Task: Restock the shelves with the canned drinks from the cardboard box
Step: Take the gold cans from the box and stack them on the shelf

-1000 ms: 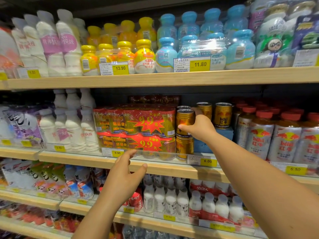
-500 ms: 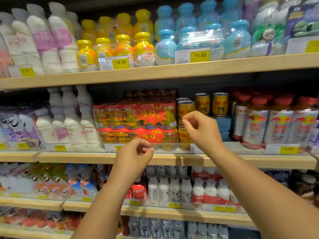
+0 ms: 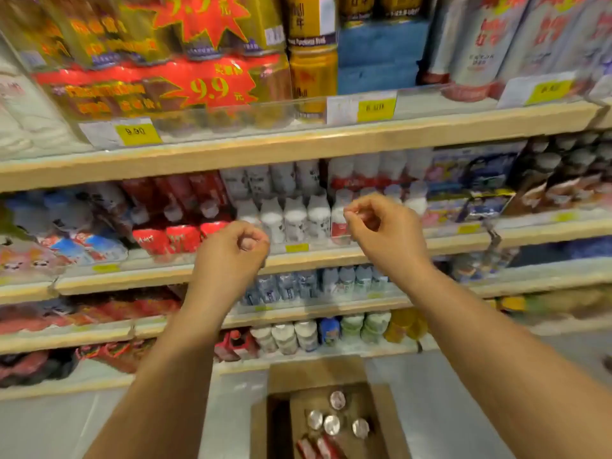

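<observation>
Left hand (image 3: 231,251) and right hand (image 3: 384,228) are curled, empty. Cans (image 3: 331,424) in cardboard box (image 3: 318,372) judged rigid, weighty, smooth; grasp round the sidewall.

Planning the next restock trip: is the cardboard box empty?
Not empty. The open cardboard box holds at least four upright cans, silver tops showing.

right hand (image 3: 384,233) off the stacked gold can (image 3: 313,71), left hand (image 3: 231,250) lowered too, cardboard box (image 3: 318,374) now in view
</observation>
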The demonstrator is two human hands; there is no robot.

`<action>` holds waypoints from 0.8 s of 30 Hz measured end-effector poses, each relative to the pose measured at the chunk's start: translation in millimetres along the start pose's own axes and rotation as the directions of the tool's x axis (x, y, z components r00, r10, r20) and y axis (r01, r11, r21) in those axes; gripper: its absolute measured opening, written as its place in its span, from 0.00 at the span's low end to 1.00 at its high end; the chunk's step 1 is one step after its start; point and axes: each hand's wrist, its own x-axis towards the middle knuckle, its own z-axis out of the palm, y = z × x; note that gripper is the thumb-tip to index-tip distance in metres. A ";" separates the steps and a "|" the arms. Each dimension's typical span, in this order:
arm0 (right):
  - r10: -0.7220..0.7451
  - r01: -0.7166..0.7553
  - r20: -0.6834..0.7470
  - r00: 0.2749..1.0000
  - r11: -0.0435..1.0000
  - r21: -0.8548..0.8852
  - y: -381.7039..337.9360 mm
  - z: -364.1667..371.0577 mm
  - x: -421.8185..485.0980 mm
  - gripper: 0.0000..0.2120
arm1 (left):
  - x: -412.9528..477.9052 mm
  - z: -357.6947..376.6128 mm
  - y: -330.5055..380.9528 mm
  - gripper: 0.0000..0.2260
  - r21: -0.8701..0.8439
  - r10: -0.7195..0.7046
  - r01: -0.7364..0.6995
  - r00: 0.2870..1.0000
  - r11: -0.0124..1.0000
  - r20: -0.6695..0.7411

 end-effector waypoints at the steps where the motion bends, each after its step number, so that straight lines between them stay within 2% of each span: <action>1: 0.037 -0.037 0.031 0.999 0.999 -0.001 21.1 9.3 -11.5 0.02 | -2.4 13.9 -14.4 0.04 -0.003 -0.039 0.039 0.999 0.999 0.021; 5: 0.232 -0.221 0.185 0.955 0.972 -0.079 108.7 46.7 -63.3 0.08 | -14.9 77.9 -79.4 0.06 0.096 -0.135 0.128 0.988 0.987 0.073; 7: 0.313 -0.294 0.205 0.928 0.949 -0.117 153.8 65.0 -91.8 0.06 | -27.3 112.7 -113.9 0.06 0.129 -0.206 0.191 0.971 0.973 0.122; 10: 0.430 -0.401 0.228 0.874 0.901 -0.164 216.9 93.3 -133.4 0.13 | -52.1 166.1 -169.5 0.04 0.129 -0.339 0.318 0.917 0.939 0.209; 13: 0.530 -0.497 0.292 0.796 0.848 -0.184 274.3 123.0 -176.0 0.06 | -81.8 222.3 -227.7 0.04 0.191 -0.427 0.385 0.854 0.903 0.297; 16: 0.599 -0.560 0.285 0.749 0.801 -0.211 328.3 152.9 -219.5 0.03 | -111.6 273.0 -283.8 0.04 0.315 -0.460 0.358 0.809 0.879 0.366; 18: 0.665 -0.620 0.306 0.681 0.747 -0.241 364.6 175.0 -247.0 0.05 | -126.0 306.5 -318.7 0.04 0.374 -0.484 0.344 0.781 0.861 0.395; 20: 0.712 -0.650 0.334 0.618 0.702 -0.291 399.6 198.0 -270.7 0.13 | -137.0 340.4 -356.0 0.04 0.428 -0.532 0.357 0.737 0.830 0.417; 22: 0.758 -0.685 0.370 0.537 0.648 -0.334 431.1 220.9 -289.4 0.19 | -147.0 374.9 -394.5 0.06 0.447 -0.571 0.383 0.692 0.809 0.441; 24: 0.800 -0.700 0.395 0.452 0.592 -0.399 460.4 246.2 -306.5 0.21 | -154.8 407.0 -430.5 0.11 0.458 -0.584 0.380 0.652 0.803 0.483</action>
